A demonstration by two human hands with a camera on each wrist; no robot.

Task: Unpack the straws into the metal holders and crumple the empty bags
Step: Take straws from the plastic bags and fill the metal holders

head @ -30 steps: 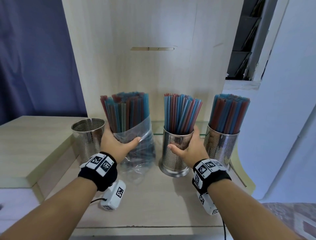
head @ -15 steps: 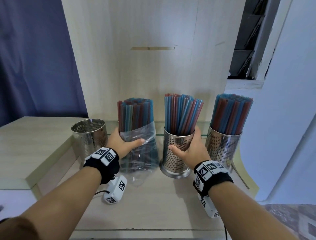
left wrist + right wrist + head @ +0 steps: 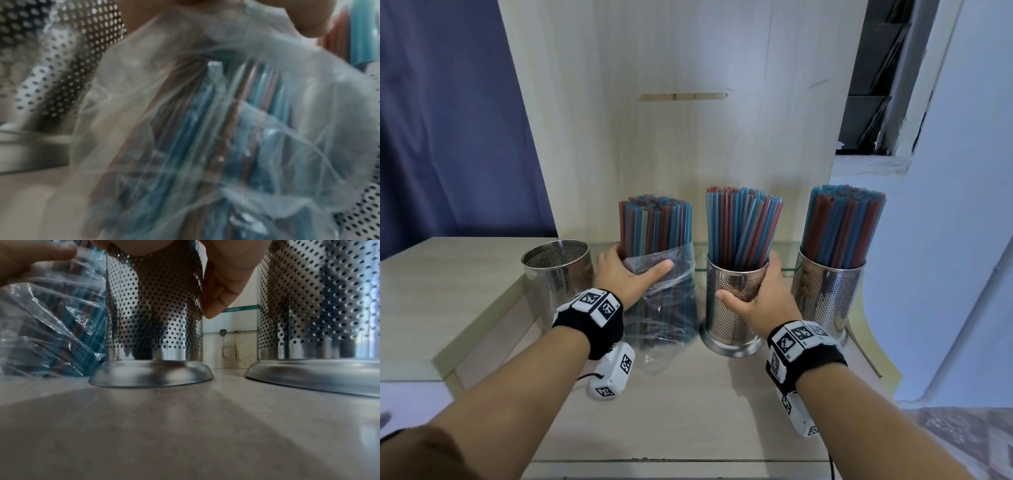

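My left hand point(image 3: 628, 274) grips a clear plastic bag point(image 3: 667, 308) around a bundle of blue and red straws point(image 3: 655, 226) that stands upright on the shelf. Up close, the bag point(image 3: 205, 129) fills the left wrist view. My right hand point(image 3: 756, 294) is wrapped around the middle perforated metal holder point(image 3: 732, 318), which is full of straws point(image 3: 739, 226). Its base point(image 3: 151, 374) rests on the wooden shelf point(image 3: 185, 426). An empty holder point(image 3: 556, 270) stands to the left of the bag. A third holder point(image 3: 825, 298) at the right is full of straws point(image 3: 842, 226).
The wooden shelf point(image 3: 688, 394) has a raised step point(image 3: 431, 308) at the left and a curved edge point(image 3: 873, 325) at the right. A wooden back panel point(image 3: 671, 137) rises behind the holders. A glass strip point(image 3: 238, 309) runs along the back.
My left hand has lowered the bagged straw bundle and brought it rightward, upright beside the middle holder. My right hand stays on the middle holder.
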